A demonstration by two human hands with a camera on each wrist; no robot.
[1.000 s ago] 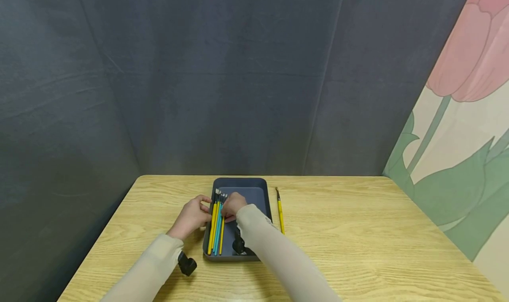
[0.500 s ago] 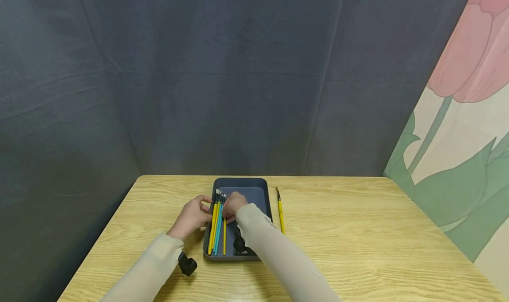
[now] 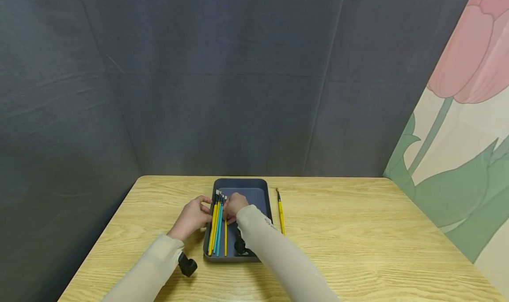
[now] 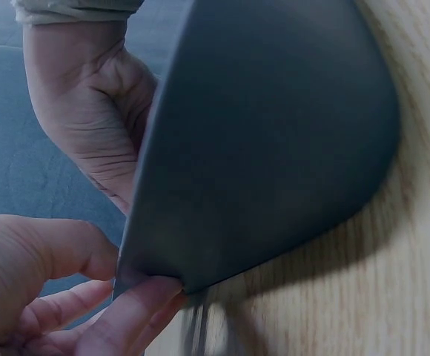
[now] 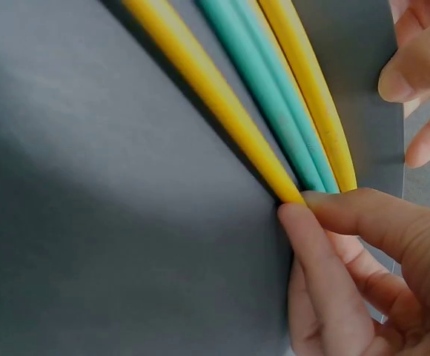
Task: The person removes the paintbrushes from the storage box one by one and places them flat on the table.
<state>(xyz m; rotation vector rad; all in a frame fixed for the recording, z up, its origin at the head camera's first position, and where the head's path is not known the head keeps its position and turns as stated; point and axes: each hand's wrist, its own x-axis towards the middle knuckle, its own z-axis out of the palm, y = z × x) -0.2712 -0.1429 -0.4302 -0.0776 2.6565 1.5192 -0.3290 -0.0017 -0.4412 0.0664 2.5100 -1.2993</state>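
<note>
A dark grey rectangular tray [image 3: 254, 195] lies on the wooden table. Along its left side are several paintbrushes, yellow ones [image 3: 211, 233] and teal ones [image 3: 219, 233], bristles pointing away from me. My right hand [image 3: 235, 204] reaches into the tray and pinches a thin yellow paintbrush [image 5: 222, 107] between thumb and index finger. That brush lies just right of the teal brushes, with a narrow gap between. At the tray's left wall, my left hand [image 3: 192, 215] grips the rim, thumb on the inner side and fingers [image 4: 137, 308] outside.
Another yellow paintbrush [image 3: 280, 213] lies on the table [image 3: 358, 231] to the right of the tray. A dark curtain [image 3: 238, 81] hangs behind the table, and a wall with a painted tulip [image 3: 461, 59] stands at the right.
My right hand has shifted the thin yellow paintbrush slightly to the right, away from the teal brushes. The left hand has stayed at the tray's wall.
</note>
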